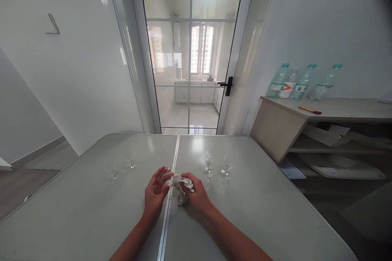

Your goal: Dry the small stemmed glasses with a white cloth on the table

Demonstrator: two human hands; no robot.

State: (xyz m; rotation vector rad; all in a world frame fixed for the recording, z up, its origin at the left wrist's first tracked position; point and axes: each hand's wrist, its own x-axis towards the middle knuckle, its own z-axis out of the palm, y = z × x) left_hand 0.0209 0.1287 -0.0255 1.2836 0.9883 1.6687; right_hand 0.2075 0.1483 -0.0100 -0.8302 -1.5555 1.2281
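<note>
My left hand point(155, 192) is closed round the bowl of a clear stemmed glass point(168, 174), which lies tilted towards the right. A crumpled whitish cloth point(183, 199) is bunched in my right hand point(199, 194), against the stem and foot end of the glass. Part of the cloth hangs down below my fingers. Both hands are over the middle of the table, near its seam. Right of them stand two small stemmed glasses point(208, 166), the farther right one point(226, 170) hard to make out. To the left are two more clear glasses point(131, 162), faint against the tabletop.
The pale table point(85, 212) has a metal strip point(165, 228) down its middle. On the right, a wooden shelf unit point(275, 126) carries several plastic bottles point(301, 83) and a yellow-red pen-like object point(310, 110). A glass door point(190, 69) stands beyond the table.
</note>
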